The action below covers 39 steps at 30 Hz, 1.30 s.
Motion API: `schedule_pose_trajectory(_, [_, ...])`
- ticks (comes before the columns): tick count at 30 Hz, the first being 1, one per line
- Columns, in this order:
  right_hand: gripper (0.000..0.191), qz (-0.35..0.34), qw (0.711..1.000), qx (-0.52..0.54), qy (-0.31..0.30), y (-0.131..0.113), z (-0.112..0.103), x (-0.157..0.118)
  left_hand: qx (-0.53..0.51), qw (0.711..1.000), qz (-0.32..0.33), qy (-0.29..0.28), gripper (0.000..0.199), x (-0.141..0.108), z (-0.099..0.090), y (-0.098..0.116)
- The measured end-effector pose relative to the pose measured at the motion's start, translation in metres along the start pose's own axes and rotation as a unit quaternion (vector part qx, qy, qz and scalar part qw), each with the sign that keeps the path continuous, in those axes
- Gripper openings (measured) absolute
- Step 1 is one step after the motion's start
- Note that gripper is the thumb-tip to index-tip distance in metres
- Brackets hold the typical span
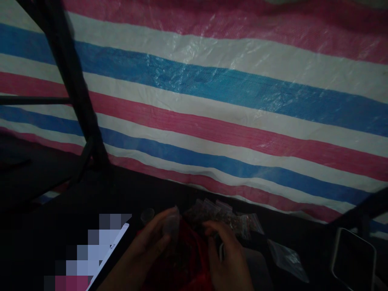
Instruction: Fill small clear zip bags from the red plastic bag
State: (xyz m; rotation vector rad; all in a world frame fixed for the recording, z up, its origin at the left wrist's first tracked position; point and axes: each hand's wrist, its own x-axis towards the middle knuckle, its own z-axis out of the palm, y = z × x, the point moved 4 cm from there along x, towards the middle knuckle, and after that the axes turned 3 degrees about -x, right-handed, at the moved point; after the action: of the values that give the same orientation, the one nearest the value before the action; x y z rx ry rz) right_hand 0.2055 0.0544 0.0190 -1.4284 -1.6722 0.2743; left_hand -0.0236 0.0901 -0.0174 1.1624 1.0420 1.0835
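My left hand [151, 242] is closed around a small clear plastic cup [171, 223], which is tilted over a red cloth or bag [194, 258]. On the right of the red material is my right hand [224, 250], its fingers bent inward; a pale curved edge shows beside them, and what they hold, if anything, is too dark to tell. Several small clear zip bags [239, 222] with reddish contents lie just beyond my right hand. A small round clear container [147, 215] stands left of my left hand.
A flat clear bag [287, 258] and a phone-like dark device [354, 258] lie at the right. A bright, partly pixelated screen [103, 250] is at the left. Striped sheeting [212, 121] hangs behind, with a dark metal frame [79, 93] at the left.
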Motion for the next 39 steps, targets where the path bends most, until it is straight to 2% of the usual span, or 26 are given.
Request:
schedule_pose_trajectory(5, [0.035, 0.005, 1.000, 0.029, -0.001, -0.010, -0.001, 0.002, 0.021, 1.000, -0.002, -0.015, 0.068, -0.001, 0.005, 0.008])
schedule_pose_trajectory(9, [0.037, 0.031, 0.998, 0.055, 0.007, -0.016, 0.004, -0.002, 0.011, 0.999, -0.019, -0.044, 0.060, -0.002, 0.013, 0.010])
schedule_pose_trajectory(14, [0.076, 0.082, 0.992, 0.093, -0.024, -0.020, 0.024, -0.012, 0.034, 0.999, 0.003, -0.010, 0.052, 0.003, 0.012, -0.015])
schedule_pose_trajectory(16, [0.080, 0.097, 0.990, 0.100, -0.025, -0.021, 0.028, -0.013, 0.038, 0.999, 0.022, -0.003, 0.050, 0.006, 0.012, -0.024])
schedule_pose_trajectory(19, [0.065, 0.070, 0.990, 0.107, -0.056, -0.023, 0.030, -0.010, 0.001, 1.000, 0.020, -0.017, 0.042, 0.008, 0.014, -0.031])
schedule_pose_trajectory(22, [0.044, 0.059, 0.990, 0.101, -0.078, -0.021, 0.028, -0.005, -0.031, 0.999, 0.013, 0.003, 0.038, 0.006, 0.014, -0.029])
schedule_pose_trajectory(26, [0.041, 0.075, 0.990, 0.109, -0.056, -0.024, 0.028, -0.002, 0.039, 0.999, 0.005, -0.019, 0.037, 0.002, 0.013, -0.022])
schedule_pose_trajectory(28, [0.032, 0.080, 0.986, 0.133, -0.053, -0.027, 0.024, 0.000, 0.066, 0.997, 0.006, -0.031, 0.042, 0.002, 0.011, -0.017])
schedule_pose_trajectory(30, [0.018, 0.100, 0.982, 0.159, -0.019, -0.021, 0.007, 0.003, 0.091, 0.996, 0.014, -0.022, 0.052, 0.001, 0.008, -0.010])
schedule_pose_trajectory(31, [0.018, 0.120, 0.979, 0.164, 0.015, -0.014, -0.008, 0.003, 0.105, 0.994, 0.021, -0.005, 0.057, 0.001, 0.006, -0.005])
schedule_pose_trajectory(34, [0.044, 0.189, 0.962, 0.107, 0.163, 0.023, -0.077, -0.006, 0.140, 0.988, 0.043, 0.051, 0.060, -0.003, 0.000, 0.009])
schedule_pose_trajectory(37, [0.054, 0.279, 0.920, -0.012, 0.276, 0.073, -0.149, -0.034, 0.147, 0.984, 0.063, 0.075, 0.055, -0.006, -0.003, 0.020])
schedule_pose_trajectory(39, [0.042, 0.363, 0.883, -0.083, 0.286, 0.109, -0.181, -0.058, 0.152, 0.982, 0.071, 0.084, 0.054, -0.007, -0.004, 0.024])
